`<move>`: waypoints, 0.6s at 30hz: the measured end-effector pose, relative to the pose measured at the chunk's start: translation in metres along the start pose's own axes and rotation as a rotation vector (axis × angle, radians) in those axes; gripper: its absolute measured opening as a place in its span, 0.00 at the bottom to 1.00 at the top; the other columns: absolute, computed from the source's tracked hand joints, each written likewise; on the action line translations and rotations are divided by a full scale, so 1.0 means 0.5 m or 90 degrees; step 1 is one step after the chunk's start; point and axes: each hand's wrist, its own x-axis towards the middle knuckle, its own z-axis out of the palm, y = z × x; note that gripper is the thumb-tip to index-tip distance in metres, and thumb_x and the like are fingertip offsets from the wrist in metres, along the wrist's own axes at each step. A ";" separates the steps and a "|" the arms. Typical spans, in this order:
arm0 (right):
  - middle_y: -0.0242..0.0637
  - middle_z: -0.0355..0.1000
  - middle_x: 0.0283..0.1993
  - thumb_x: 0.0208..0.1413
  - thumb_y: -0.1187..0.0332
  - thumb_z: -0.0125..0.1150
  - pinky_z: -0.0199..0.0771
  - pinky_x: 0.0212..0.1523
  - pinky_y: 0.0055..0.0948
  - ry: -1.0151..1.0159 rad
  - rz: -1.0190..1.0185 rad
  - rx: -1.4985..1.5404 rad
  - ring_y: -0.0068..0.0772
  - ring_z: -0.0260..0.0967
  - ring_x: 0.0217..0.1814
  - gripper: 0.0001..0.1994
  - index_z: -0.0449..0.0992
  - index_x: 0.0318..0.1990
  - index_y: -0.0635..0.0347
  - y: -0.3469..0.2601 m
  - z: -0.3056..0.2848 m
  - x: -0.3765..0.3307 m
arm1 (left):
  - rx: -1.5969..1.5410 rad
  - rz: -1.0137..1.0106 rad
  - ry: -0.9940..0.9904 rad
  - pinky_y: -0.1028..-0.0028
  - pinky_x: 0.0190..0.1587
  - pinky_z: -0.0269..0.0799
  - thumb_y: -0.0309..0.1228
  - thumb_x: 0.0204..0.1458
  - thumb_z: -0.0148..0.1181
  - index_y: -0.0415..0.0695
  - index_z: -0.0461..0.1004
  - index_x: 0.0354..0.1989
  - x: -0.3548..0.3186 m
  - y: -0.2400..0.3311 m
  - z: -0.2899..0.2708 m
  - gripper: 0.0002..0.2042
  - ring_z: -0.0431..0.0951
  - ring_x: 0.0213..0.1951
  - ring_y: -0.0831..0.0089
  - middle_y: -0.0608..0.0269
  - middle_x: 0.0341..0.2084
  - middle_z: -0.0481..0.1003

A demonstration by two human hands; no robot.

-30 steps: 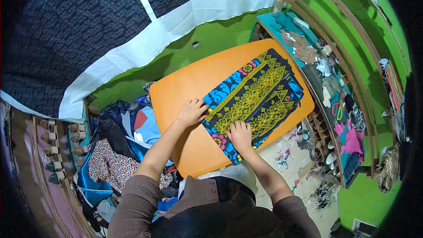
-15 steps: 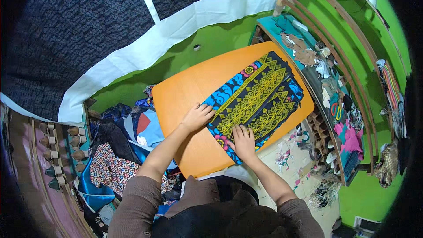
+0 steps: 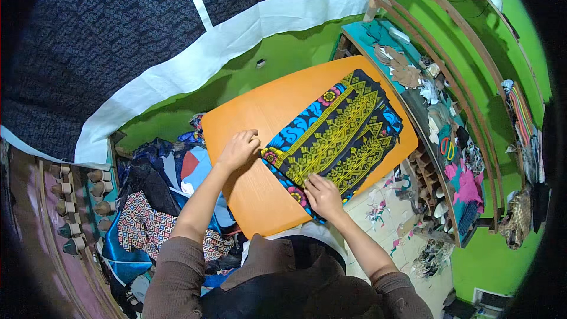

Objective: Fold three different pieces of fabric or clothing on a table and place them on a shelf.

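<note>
I have a folded patterned cloth (image 3: 336,136) lying flat on the orange table (image 3: 260,195), set diagonally, running from the near edge out toward the table's far right corner. It is black with yellow bands down the middle and blue with pink flowers along its borders. I judge it light, soft and limp, with no stiffness of its own: it will sag if lifted by one point and slide easily on the smooth tabletop. The sensible places to take it are the two near corners or the long folded edges, pinched through all the layers so they do not shear apart.

My left hand (image 3: 238,149) sits at the cloth's near left corner with the fingers curled; I cannot tell whether they pinch the edge or only press beside it. My right hand (image 3: 323,195) lies open, palm down, pressing the near right end of the cloth close to the table edge.

To my left, below table level, a heap of mixed fabrics (image 3: 153,201) crowds the floor. On the right a teal shelf unit (image 3: 437,142) holds scraps and small clutter just beside the table's far corner, and paper scraps (image 3: 384,212) litter the floor. Nothing lies on the cloth itself
</note>
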 end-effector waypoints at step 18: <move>0.37 0.68 0.28 0.47 0.68 0.57 0.62 0.38 0.34 -0.014 0.025 -0.163 0.38 0.66 0.34 0.06 0.72 0.31 0.59 0.031 0.079 0.020 | 0.200 0.060 -0.075 0.68 0.38 0.67 0.30 0.44 0.51 0.46 0.67 0.33 0.022 0.076 0.083 0.08 0.70 0.36 0.66 0.63 0.31 0.68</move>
